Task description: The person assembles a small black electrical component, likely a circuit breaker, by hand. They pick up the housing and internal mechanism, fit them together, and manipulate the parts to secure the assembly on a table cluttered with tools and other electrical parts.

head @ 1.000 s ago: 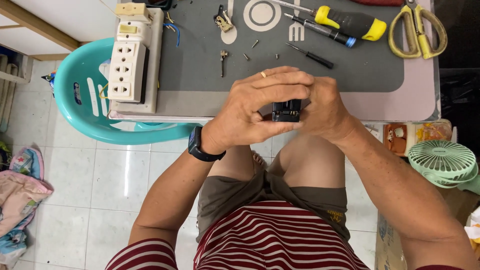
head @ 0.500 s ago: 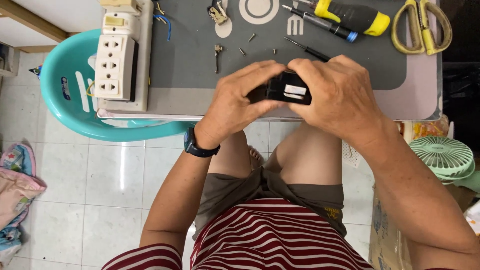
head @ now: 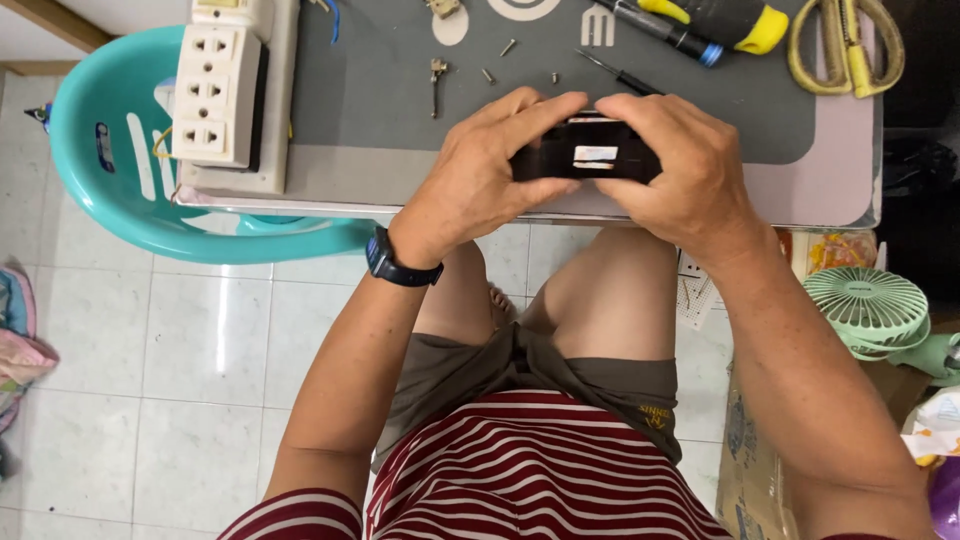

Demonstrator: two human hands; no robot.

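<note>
Fingers (head: 545, 112) of both hands clench a small black block (head: 585, 158), held above the counter's (head: 400, 185) 6 o'clock edge. It looks rigid, light and smooth; gripping its short ends seems safest, screws (head: 495, 62) lying toward 11 o'clock.

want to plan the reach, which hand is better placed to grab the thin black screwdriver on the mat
Right, probably. The right hand sits just below the thin black screwdriver, whose handle lies almost at its fingers. The left hand is farther away. Both hold the black box, so one must let go.
</note>
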